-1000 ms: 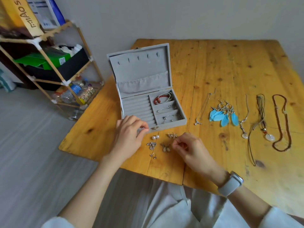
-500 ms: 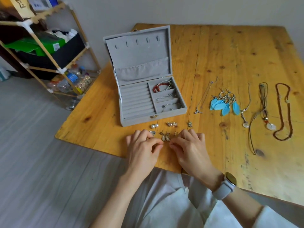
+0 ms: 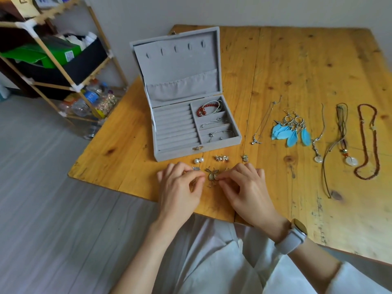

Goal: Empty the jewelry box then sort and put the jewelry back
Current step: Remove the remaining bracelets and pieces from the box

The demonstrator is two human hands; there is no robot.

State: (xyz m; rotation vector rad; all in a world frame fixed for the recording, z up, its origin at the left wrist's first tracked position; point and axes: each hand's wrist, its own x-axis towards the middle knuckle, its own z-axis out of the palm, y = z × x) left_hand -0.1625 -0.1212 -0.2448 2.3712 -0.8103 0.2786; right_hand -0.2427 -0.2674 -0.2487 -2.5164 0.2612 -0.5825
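The grey jewelry box [image 3: 169, 132] stands open on the wooden table [image 3: 297, 71]. Its right compartments hold a red bead bracelet [image 3: 204, 109] and two silver chains, and its ring rolls are bare. In front of it lie pearl studs [image 3: 199, 160] and small metal studs [image 3: 221, 158]. My left hand [image 3: 178, 187] pinches a small silver earring just left of the butterfly earrings [image 3: 212, 176]. My right hand [image 3: 246, 187] pinches the right edge of the butterfly earrings. Part of the silver earring is hidden under my left fingers.
Right of the box lie a thin chain [image 3: 263, 126], blue feather earrings [image 3: 290, 130], a silver pendant necklace [image 3: 318, 145], a cord necklace [image 3: 341, 141] and a brown bead necklace [image 3: 367, 143]. A wooden shelf [image 3: 63, 66] stands left of the table.
My left hand came back from the box's front edge to the earrings near the table edge. My right hand stayed at the butterfly earrings. The view tilted down.
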